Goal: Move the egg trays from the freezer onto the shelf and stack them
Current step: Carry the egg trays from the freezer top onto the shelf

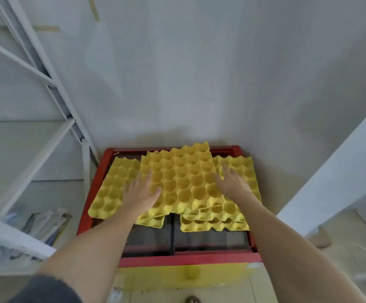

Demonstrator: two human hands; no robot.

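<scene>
In the head view, a chest freezer point(103, 165) with a red frame and dark sliding glass lids is seen from above, set against a pale wall point(199, 73); several yellow egg trays are spread across its top, overlapping one another loosely. The middle tray point(182, 182) lies uppermost; a left tray point(112, 189) is partly tucked under its left edge, a right tray point(243, 167) shows at the far right corner, and lower trays point(212, 221) are seen beneath the near edge, stacked unevenly over the glass.

Both bare forearms are stretched forward over the freezer. The left hand point(141, 193) is held flat with its fingers spread and straight, laid at the left edge of the middle tray; nothing is gripped by it. The right hand point(232, 184) is likewise spread wide, fingers extended over the seam between the middle tray and the right tray; it is somewhat blurred, so contact cannot be told, and nothing is seen to be clasped.

A white metal shelf point(46, 84) is seen on the left, beside the freezer; a yellow panel point(177, 276) is visible below the freezer's near red rail.
</scene>
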